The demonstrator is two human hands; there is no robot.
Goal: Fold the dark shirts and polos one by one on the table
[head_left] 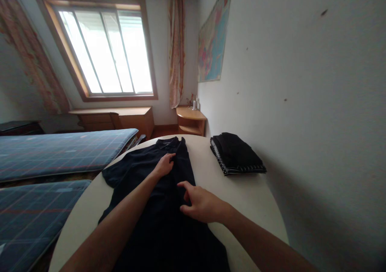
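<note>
Hands: The left hand [164,165] rests on a dark shirt [143,207], fingers bent below the collar [165,142]; its grip cannot be told. The right hand [203,204] is half open, thumb and forefinger parted, visibly holding nothing.
Table: The pale, round table [247,197] bears the shirt, laid lengthwise.
Shirt: One sleeve [116,175] spreads left; arranging the right side appears in hand. Shifting that edge would call for a light right-hand pinch, left hand steadying.
Stack: Folded black cloth [238,153] sits right, apart.
</note>
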